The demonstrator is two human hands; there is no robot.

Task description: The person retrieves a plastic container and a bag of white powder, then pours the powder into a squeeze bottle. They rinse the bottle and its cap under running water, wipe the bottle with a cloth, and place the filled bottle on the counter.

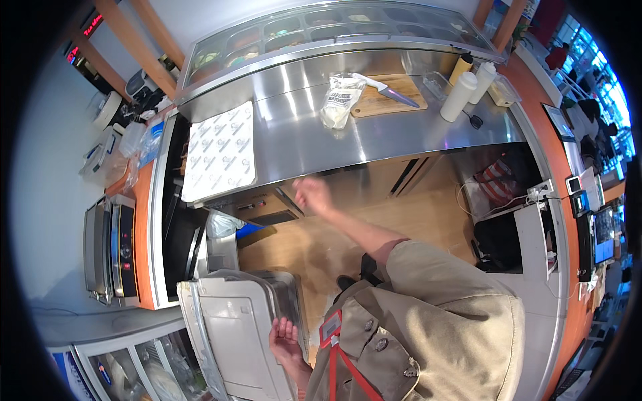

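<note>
My right hand is in the air just short of the steel counter's front edge, blurred, its fingers loosely curled around nothing that I can see. Low on the left, my left hand is empty, palm up with fingers half bent, beside a large grey plastic bin lid. It may touch the lid's edge; I cannot tell. On the steel counter lies printed white wrapping paper at the left end. Farther right, a white plastic pouch with printing rests against a wooden cutting board. A white-handled knife lies across the board.
A glass-covered topping rail runs along the counter's back. Squeeze bottles and a small black whisk are at the right. A contact grill stands left, above a glass-fronted fridge. Cables hang at the right.
</note>
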